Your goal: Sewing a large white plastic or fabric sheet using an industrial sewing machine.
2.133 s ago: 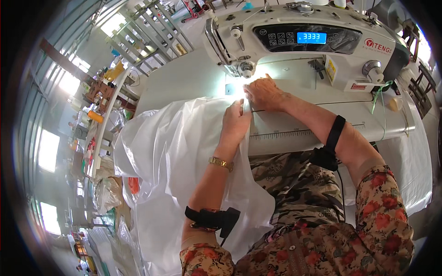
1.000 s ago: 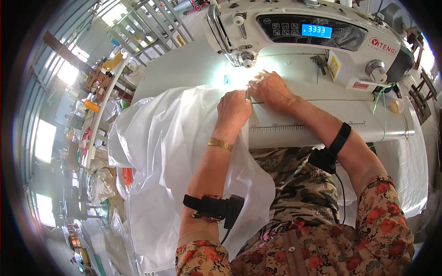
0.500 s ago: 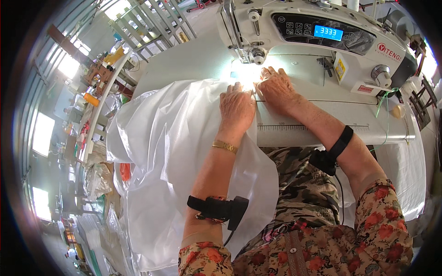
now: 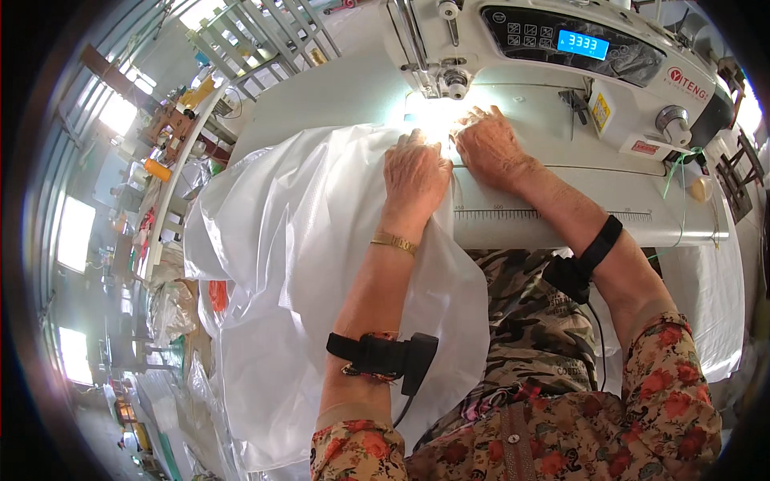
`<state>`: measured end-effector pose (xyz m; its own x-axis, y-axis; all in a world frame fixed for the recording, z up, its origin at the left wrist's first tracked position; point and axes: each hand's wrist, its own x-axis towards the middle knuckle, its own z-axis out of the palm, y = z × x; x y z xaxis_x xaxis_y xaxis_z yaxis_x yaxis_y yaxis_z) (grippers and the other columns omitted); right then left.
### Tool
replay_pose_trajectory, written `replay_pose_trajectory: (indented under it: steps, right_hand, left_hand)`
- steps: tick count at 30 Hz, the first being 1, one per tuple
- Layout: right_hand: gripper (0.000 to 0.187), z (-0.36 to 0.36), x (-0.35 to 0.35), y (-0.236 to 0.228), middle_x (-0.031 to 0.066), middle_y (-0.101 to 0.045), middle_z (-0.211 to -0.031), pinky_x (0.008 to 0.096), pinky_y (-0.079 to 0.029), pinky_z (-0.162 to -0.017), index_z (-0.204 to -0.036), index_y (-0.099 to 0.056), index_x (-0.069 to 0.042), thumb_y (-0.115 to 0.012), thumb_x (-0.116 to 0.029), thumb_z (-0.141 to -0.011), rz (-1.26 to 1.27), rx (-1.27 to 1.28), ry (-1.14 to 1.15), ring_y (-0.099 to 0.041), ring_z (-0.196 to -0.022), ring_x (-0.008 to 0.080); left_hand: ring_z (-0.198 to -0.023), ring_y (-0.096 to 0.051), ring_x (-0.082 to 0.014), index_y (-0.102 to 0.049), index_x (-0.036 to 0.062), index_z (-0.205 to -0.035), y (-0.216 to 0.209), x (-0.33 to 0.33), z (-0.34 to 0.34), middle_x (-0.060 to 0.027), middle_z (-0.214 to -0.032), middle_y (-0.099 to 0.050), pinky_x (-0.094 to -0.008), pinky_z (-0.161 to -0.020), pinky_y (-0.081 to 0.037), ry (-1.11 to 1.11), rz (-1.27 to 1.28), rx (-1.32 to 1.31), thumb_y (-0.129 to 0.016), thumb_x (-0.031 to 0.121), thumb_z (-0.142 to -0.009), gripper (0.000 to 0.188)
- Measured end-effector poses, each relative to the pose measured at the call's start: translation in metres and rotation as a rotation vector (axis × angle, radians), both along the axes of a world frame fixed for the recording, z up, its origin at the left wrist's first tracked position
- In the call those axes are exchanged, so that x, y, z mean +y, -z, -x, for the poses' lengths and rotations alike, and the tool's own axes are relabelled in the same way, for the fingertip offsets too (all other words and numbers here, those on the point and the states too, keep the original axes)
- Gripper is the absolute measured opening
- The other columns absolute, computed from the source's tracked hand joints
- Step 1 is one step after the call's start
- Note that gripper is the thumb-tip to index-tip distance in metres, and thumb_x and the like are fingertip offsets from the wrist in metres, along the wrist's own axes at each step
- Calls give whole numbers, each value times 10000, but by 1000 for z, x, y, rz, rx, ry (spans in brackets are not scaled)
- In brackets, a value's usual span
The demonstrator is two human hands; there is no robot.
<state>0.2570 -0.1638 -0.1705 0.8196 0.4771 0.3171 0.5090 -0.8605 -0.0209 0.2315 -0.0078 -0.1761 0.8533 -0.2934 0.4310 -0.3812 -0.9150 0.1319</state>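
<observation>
A large sheet of thin, shiny white material (image 4: 265,216) drapes over the sewing machine table and down across my lap on the left. My left hand (image 4: 415,172) presses on it just before the needle area, fingers bent and gathered at its edge. Close by on the right, my right hand (image 4: 491,148) has curled fingers at the same edge, thumb and fingertips drawn together. Strong lamp glare washes out the fingertips and the seam spot. Above them is the white sewing machine's head (image 4: 454,80), its needle and presser foot hard to make out in the glare.
A control panel with a lit blue display (image 4: 583,45) sits on the machine arm, with a handwheel knob (image 4: 674,124) to its right. A ruler strip (image 4: 553,214) runs along the table front. Far left are a cluttered bench (image 4: 164,196) and a metal rack (image 4: 261,40).
The view has shifted slightly, so the machine sits higher and farther right. Both hands stay at the sheet's edge by the needle, with the left hand a little farther forward in the picture.
</observation>
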Motion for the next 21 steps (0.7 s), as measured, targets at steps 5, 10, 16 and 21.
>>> replay_pose_trajectory:
  steps: [5,10,16,21]
  right_hand:
    - [226,0,0,-4,162,-664,-984,506,-360,-1037,-883,-683,-36,-518,-190,-900,2,26,-1,-561,-1112,307]
    - [245,-3,-4,-4,177,-666,-975,508,-379,-998,-886,-685,-30,-517,-208,-905,47,71,29,-562,-1093,321]
    - [235,-4,-8,8,207,-657,-966,495,-396,-945,-874,-669,-16,-523,-200,-889,-58,61,-41,-549,-1068,372]
    - [275,5,-14,31,113,-658,-1069,522,-396,-932,-1095,-639,-63,-494,-223,-926,-198,52,-160,-523,-1131,313]
  left_hand:
    - [-1041,-561,-307,-683,40,-987,-2,1,-8,-153,-1068,-608,-430,-896,-455,-3,-9,-9,-604,164,-784,251]
    - [-1092,-550,-321,-687,43,-1037,-3,-4,-11,-166,-1148,-606,-428,-944,-444,-22,-19,25,-625,180,-786,292]
    - [-1243,-483,-395,-697,37,-1057,5,-3,-12,-211,-1304,-556,-455,-1046,-367,-35,56,99,-614,235,-818,322]
    - [-1113,-558,-348,-659,-1,-1074,1,10,-1,-197,-1163,-614,-421,-968,-435,-55,147,137,-588,241,-882,317]
